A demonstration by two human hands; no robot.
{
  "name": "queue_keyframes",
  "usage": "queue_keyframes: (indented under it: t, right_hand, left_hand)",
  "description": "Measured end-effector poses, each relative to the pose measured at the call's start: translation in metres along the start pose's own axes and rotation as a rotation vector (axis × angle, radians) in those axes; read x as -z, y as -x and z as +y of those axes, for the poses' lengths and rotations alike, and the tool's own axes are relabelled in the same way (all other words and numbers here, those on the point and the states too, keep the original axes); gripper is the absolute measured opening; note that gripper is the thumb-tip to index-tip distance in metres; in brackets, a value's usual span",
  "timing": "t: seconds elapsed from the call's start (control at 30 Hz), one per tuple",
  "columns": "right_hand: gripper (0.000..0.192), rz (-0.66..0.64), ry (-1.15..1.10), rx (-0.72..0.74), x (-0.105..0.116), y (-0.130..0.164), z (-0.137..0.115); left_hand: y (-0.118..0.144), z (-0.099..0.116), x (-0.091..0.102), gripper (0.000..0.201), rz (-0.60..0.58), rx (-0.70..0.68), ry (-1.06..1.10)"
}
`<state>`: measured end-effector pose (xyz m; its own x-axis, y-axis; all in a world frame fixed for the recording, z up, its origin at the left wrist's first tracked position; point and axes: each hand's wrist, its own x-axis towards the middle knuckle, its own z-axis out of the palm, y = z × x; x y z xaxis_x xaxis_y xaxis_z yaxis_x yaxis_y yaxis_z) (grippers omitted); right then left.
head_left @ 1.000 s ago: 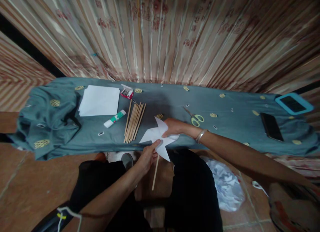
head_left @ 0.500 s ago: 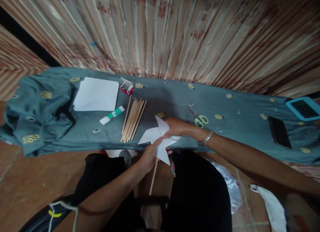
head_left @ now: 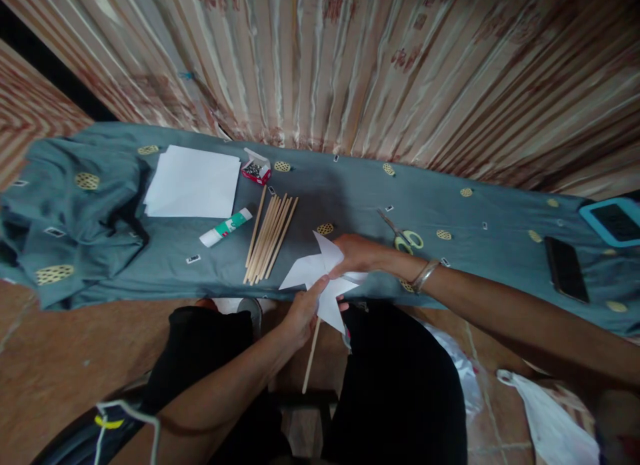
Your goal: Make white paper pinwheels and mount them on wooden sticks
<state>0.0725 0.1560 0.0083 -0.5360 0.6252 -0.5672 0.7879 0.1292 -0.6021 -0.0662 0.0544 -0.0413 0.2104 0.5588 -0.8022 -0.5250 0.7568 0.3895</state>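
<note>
Holding a white paper pinwheel [head_left: 320,278] at the near edge of the cloth-covered table [head_left: 350,198], the person works with both hands close together over their lap; the left hand [head_left: 300,315] is closed around the top of a thin wooden stick [head_left: 311,355] just under the paper, thumb pressed against a blade, and the stick hangs down between the knees; the right hand [head_left: 357,255] comes in from the right, a bangle [head_left: 425,275] on its wrist, with fingers pinched on the pinwheel near its middle; the paper sits partly over the table edge and partly off it. Just left of the pinwheel lies a bundle of wooden sticks [head_left: 267,238], fanned slightly; beside that, a glue stick [head_left: 225,227] lies tilted; farther back are a stack of white paper [head_left: 193,181] and a small red box of pins [head_left: 257,169]. Green-handled scissors [head_left: 405,235] lie just beyond the right wrist; well to the right, a dark phone [head_left: 565,268] and a blue-framed tablet [head_left: 613,219] rest on the cloth; a striped curtain [head_left: 350,65] hangs behind the table.
</note>
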Motion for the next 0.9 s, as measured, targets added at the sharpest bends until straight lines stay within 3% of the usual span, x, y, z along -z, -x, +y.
queue_keyframes:
  t: [0.2,0.37,0.57,0.9]
  right_hand:
    - [0.022,0.01,0.076,-0.058,0.002,0.0,-0.007]
    - [0.018,0.03,0.088,-0.068,0.0,0.001,-0.01]
    - [0.023,0.002,0.192,-0.038,0.001,0.002,-0.014]
    - [0.017,-0.084,0.256,-0.021,0.008,-0.006,-0.018]
  left_hand:
    - [0.022,-0.003,0.012,0.035,-0.105,0.076,-0.012]
    - [0.049,-0.024,0.035,0.041,-0.125,-0.017,-0.079]
    - [0.045,-0.039,0.043,0.049,-0.109,-0.177,-0.138]
    - [0.044,-0.031,0.045,0.052,-0.134,-0.1,-0.16]
